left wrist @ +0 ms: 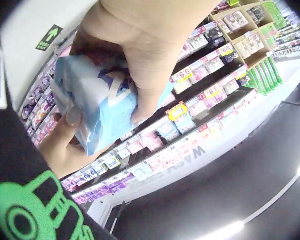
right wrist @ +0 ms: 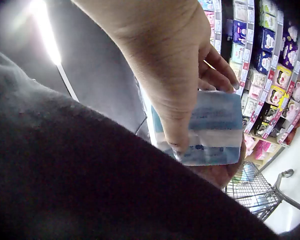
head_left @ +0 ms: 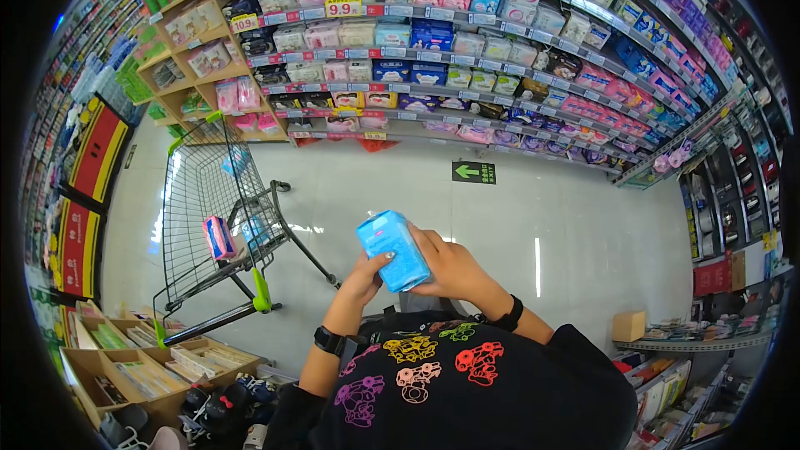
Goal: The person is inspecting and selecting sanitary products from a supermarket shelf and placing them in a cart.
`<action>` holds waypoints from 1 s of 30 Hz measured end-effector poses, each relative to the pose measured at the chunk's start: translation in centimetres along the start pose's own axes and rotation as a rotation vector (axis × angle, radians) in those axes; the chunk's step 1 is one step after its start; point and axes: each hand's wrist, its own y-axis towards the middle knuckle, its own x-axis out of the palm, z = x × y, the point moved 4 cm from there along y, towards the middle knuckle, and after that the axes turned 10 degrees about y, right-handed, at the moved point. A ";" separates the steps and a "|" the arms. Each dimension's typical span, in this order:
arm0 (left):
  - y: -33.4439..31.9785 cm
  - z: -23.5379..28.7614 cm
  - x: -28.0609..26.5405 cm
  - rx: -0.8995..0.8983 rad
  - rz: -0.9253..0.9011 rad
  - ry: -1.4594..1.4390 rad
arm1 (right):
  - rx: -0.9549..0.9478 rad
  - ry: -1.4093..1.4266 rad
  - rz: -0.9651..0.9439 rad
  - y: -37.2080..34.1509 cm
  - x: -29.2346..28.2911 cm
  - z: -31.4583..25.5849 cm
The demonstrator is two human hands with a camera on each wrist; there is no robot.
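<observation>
Both hands hold a light-blue plastic-wrapped package in front of the chest. The left hand grips its lower left side, with the thumb lying across the blue face. From the right, the right hand grips the opposite side, its fingers behind the pack. In the left wrist view the clear wrap of the package shows at one end, between the fingers of both hands. The right wrist view shows a pale band across the package, with the right thumb pressed along its near edge.
A wire shopping cart stands to the left, holding a pink-and-blue pack and blue packs. Shelves of packaged goods curve across the front. A green exit sign marks the floor. Wooden bins stand at lower left.
</observation>
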 end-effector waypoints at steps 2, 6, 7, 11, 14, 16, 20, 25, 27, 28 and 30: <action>0.6 0.9 0.4 -0.044 -0.047 0.048 | 0.027 -0.019 -0.004 0.4 -0.5 0.5; 2.6 2.2 1.3 -0.053 -0.074 0.113 | 0.032 -0.016 0.042 1.2 -1.3 2.4; 3.1 2.6 1.6 -0.054 -0.078 0.121 | 0.038 -0.004 0.049 1.5 -1.6 2.9; 6.0 3.7 1.6 -0.057 -0.075 0.164 | 0.043 -0.019 0.054 3.4 -2.9 4.7; 8.4 4.7 1.2 0.009 -0.107 0.159 | 0.038 -0.044 0.029 5.4 -3.8 6.2; 9.3 5.6 1.1 0.027 -0.103 0.154 | 0.020 -0.042 0.017 6.7 -4.3 7.0; 10.5 6.6 0.6 0.045 -0.054 0.129 | -0.060 -0.057 -0.011 8.9 -4.8 8.4; 11.5 6.0 -1.1 0.058 -0.022 0.072 | -0.097 -0.030 -0.070 10.7 -4.6 9.6; 11.4 5.6 -1.5 0.058 -0.001 0.041 | -0.092 -0.014 -0.097 11.1 -4.5 9.7; 11.3 5.4 -1.7 0.060 0.016 0.016 | -0.090 -0.006 -0.110 11.3 -4.3 9.9; 11.1 5.1 -1.8 0.061 0.020 -0.062 | -0.116 0.022 -0.105 11.4 -4.1 10.1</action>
